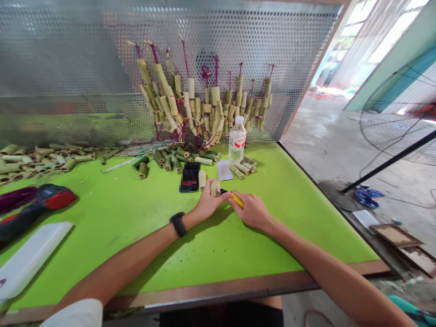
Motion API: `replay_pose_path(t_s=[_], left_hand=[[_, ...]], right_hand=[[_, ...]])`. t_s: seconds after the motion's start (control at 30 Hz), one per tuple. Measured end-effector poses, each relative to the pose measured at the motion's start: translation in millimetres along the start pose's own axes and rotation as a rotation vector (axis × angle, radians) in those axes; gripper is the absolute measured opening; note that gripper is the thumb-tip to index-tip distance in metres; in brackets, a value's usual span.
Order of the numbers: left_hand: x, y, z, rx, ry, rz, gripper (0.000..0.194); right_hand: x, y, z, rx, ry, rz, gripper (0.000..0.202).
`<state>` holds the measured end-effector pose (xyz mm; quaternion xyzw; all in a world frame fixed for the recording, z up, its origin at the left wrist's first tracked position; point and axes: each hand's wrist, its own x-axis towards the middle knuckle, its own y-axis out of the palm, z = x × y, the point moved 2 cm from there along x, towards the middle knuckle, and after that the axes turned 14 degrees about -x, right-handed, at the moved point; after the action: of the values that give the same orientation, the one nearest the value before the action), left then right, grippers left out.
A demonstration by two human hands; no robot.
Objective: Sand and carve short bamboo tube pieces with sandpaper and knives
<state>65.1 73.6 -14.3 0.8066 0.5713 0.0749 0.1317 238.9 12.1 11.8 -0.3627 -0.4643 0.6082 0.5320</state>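
Observation:
Near the middle of the green table [136,254], my left hand [204,208] grips a short pale bamboo piece [214,188] between thumb and fingers. A yellow-handled utility knife [237,200] is in my closed right hand [252,211], its dark tip pointing left at the bamboo piece. Whether the blade touches the bamboo I cannot tell. Just beyond my left hand stands another pale bamboo piece [202,179], beside a black phone-like object [190,178] that is partly blurred out. A sheet of white paper [224,170] lies behind the held piece.
A water bottle [237,141] stands by several cut bamboo tubes [242,168]. More bamboo piles [41,156] lie along the back. Bamboo strung on purple cord [214,102] hangs from the perforated metal panel [112,54]. At left lie a cordless power tool [44,200] and a white box-like object [37,256].

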Motion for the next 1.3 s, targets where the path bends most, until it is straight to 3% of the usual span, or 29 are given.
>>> replay_pose_path(t_s=[0.67, 0.83, 1.03, 1.3], left_hand=[[-1, -1.0, 1, -0.161, -0.020, 0.077, 0.082], [0, -2.1, 3, -0.138, 0.003, 0.030, 0.082], [1, -0.8, 2, -0.235, -0.010, 0.080, 0.089], [-2, 1.1, 1, -0.221, -0.006, 0.065, 0.077]], right_hand=[[1, 3, 5, 0.116, -0.031, 0.073, 0.031], [-1, 8, 7, 0.087, 0.021, 0.007, 0.031], [1, 18, 5, 0.174, -0.024, 0.050, 0.046], [-2, 16, 8, 0.188, 0.019, 0.034, 0.042]])
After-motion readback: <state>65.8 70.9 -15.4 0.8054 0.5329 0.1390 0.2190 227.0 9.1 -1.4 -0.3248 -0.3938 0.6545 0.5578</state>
